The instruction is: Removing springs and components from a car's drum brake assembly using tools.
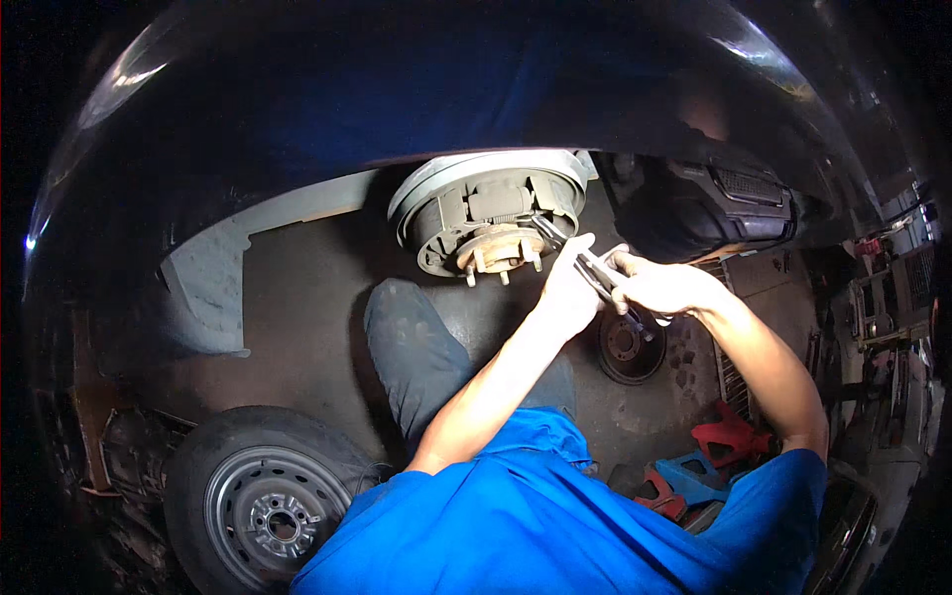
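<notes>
In front of me is an exposed drum brake assembly [443, 223] with curved shoes and a coil spring [513, 219]. Its rusty hub [496, 245] has several studs pointing toward me. A pair of pliers [551, 232] reaches from my hands to the right side of the assembly, its tip close to the spring; whether it grips the spring I cannot make out. My left hand [572, 293] is closed round the pliers near their middle. My right hand [659, 286] closes on the handles from the right, its fingers partly hidden behind the tool.
A dark vehicle body [476, 99] hangs low over the brake. At lower left lies a tyre on a steel wheel [281, 526]. A removed brake drum [623, 344] rests on the floor below my right hand. Red [729, 436] and blue [692, 478] stands are near my right elbow.
</notes>
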Demonstrator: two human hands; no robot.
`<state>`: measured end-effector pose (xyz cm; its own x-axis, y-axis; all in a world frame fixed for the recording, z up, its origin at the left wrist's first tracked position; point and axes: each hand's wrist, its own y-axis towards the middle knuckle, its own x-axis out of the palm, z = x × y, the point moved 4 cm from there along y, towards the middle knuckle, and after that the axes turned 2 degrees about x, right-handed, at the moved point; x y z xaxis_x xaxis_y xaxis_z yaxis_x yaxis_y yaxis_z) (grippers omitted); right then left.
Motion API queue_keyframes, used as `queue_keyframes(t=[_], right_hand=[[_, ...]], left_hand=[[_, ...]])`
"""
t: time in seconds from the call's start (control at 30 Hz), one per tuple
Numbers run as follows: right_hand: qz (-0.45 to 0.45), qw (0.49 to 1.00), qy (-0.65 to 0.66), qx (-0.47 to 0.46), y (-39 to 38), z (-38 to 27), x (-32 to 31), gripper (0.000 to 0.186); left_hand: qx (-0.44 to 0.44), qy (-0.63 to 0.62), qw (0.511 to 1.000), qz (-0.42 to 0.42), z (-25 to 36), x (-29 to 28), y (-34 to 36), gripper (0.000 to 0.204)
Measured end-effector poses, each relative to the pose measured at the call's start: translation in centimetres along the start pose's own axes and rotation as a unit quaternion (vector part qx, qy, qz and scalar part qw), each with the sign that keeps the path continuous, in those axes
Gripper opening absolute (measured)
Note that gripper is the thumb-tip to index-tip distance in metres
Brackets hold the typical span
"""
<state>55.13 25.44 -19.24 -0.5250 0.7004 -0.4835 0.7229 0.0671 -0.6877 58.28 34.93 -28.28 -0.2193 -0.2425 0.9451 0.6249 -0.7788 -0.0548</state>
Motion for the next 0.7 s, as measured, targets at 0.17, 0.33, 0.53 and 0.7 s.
queue_keyframes(t=[0.17,0.33,0.53,0.7], right_hand=[[0.003,1.0,-0.012,-0.006,3.2,4.0,0.3,0.049],[0.039,0.994,-0.093,-0.034,3.7,4.9,0.4,0.045],[0.042,0.998,-0.055,-0.012,1.6,2.4,0.4,0.031],[0.111,0.991,-0.078,0.02,-1.3,-0.9,0.3,0.05]], left_hand=[[0.066,0.055,0.994,-0.067,0.1,-0.6,0.6,0.047],[0.096,0.146,0.983,-0.056,0.1,-1.1,0.0,0.043],[0.075,0.187,0.979,-0.023,-0.5,-2.1,0.8,0.038],[0.17,0.292,0.939,-0.058,-0.8,-2.5,1.7,0.032]])
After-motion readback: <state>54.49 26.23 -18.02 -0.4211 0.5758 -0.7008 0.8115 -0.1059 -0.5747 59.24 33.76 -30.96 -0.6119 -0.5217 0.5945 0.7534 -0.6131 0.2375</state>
